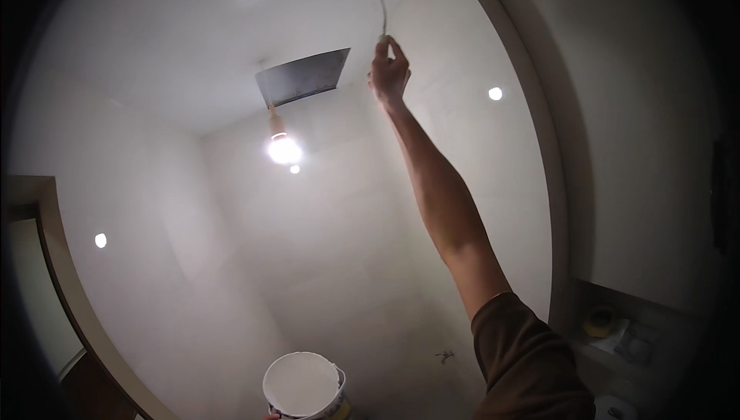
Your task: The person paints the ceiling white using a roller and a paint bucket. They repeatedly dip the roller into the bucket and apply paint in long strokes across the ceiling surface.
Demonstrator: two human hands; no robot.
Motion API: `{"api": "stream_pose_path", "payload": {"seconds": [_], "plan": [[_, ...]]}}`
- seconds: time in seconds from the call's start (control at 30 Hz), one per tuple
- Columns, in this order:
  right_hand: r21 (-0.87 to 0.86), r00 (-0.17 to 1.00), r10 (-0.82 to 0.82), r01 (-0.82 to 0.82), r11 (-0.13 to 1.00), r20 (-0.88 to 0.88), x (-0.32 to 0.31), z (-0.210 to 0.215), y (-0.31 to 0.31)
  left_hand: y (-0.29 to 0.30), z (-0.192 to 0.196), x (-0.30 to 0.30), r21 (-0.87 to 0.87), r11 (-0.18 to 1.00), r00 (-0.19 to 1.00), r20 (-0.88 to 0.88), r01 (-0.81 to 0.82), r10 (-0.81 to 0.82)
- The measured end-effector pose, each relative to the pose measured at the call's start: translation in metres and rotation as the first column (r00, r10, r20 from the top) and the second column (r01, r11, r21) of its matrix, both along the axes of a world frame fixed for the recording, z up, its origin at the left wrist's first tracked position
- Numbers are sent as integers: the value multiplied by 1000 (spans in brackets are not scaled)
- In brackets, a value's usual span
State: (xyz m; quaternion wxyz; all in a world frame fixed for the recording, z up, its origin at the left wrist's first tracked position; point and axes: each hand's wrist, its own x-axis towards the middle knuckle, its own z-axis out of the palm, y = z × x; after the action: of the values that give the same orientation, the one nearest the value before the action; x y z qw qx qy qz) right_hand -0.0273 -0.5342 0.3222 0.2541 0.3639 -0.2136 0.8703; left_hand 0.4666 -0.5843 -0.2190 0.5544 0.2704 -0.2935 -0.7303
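My right hand (389,73) is raised high on an outstretched arm, its fingers closed around the short handle of a slim tool (383,13). That tool points up toward the place where the ceiling meets the right wall. Seen edge-on, it looks like a thin pale strip, so I cannot tell whether it is a brush or a scraper, or whether it touches the surface. Low in the picture is a white bucket (302,384) with a wire handle and a whitish inside. Only a little of my left hand (274,417) shows, at the bucket's lower left side.
A lit bulb (284,149) hangs from the ceiling beside a dark square opening (304,78). At the left stands a door frame (55,212). A thick curved edge (543,112) runs down the right. A recess at lower right holds a yellow roll (600,321).
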Motion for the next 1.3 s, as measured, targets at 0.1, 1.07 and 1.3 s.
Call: {"api": "stream_pose_path", "payload": {"seconds": [0.1, 1.07, 1.3], "plan": [[-93, 994, 95, -90, 992, 46, -15, 13, 34, -12, 0, 1, -16, 1000, 999, 31, 23, -23], [-86, 863, -392, 386, 919, -318, 143, 2, -22, -12, 9, -9, 24, 997, 997, -41, 72, -71], [-34, 856, -196, 205, 978, -478, 240, 7, -78, -1, -10, -11, 3, 999, 991, -125, 54, -53]]}}
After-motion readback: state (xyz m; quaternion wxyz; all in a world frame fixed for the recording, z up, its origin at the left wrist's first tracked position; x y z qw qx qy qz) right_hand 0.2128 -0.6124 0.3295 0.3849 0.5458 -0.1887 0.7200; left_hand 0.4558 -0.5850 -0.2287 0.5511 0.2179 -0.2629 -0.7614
